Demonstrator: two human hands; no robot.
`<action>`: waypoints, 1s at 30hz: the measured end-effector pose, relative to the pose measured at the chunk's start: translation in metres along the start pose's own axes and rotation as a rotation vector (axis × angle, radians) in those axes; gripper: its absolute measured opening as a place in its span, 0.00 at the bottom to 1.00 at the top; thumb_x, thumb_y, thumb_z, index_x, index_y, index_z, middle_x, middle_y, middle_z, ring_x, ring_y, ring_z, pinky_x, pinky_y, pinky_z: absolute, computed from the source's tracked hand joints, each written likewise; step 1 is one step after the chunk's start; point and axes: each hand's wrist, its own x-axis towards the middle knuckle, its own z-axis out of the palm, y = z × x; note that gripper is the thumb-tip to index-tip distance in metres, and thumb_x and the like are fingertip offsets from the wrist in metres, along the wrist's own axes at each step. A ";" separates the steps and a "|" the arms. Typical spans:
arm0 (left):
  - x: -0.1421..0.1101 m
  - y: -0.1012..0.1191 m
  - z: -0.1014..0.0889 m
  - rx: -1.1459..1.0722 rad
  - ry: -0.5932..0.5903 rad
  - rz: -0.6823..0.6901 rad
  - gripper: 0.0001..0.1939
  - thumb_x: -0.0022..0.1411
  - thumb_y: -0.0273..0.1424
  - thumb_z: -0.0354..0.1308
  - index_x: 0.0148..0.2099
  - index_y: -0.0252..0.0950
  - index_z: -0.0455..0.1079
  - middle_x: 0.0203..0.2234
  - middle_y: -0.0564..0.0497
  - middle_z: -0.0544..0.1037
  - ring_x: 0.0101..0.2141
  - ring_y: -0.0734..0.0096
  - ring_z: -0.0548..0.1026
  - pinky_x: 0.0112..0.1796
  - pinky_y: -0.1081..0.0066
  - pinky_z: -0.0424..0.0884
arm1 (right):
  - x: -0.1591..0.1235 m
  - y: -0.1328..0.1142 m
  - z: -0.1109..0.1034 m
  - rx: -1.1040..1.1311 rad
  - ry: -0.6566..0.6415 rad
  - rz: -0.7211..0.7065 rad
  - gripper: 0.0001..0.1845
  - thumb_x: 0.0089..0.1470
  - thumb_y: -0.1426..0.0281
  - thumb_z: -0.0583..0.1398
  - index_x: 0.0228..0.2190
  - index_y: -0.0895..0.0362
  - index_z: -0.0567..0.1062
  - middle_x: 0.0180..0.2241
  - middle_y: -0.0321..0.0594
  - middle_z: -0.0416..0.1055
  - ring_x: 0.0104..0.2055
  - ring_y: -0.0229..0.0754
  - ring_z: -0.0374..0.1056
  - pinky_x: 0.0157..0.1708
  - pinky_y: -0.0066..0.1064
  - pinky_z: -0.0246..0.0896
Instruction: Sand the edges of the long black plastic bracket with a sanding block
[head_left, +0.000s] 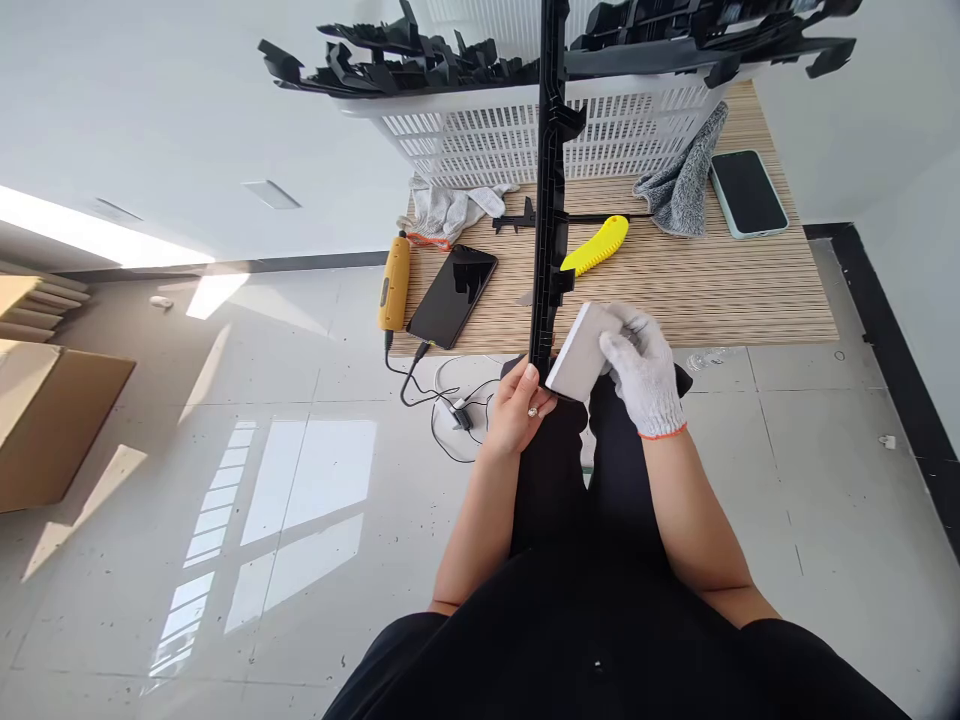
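My bare left hand (516,408), with a ring on one finger, grips the near end of a long black plastic trim strip (550,180). The strip points away from me over the table, and its far end runs out of the top of the view. In a white knit glove, my right hand (643,365) pinches a flat off-white sanding pad (583,352). One edge of the pad lies against or very close to the strip's near end; actual contact I cannot tell. Just beyond the pad, a yellow utility knife (598,246) rests on the table, partly behind the strip.
A white basket (480,140) at the back holds several black plastic parts (420,62) that overhang its rim. On the striped table (757,290) lie a caliper (517,219), a glove (450,208), a grey cloth (684,185), two phones (454,296) and a yellow corded tool (394,284). Cables (442,395) hang below.
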 end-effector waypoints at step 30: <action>0.001 0.002 0.002 0.009 -0.010 -0.019 0.18 0.56 0.45 0.75 0.40 0.38 0.79 0.23 0.60 0.61 0.19 0.85 0.54 0.21 0.80 0.60 | -0.005 0.007 0.004 -0.127 -0.079 -0.265 0.16 0.58 0.54 0.68 0.44 0.48 0.83 0.50 0.40 0.81 0.56 0.48 0.76 0.61 0.45 0.73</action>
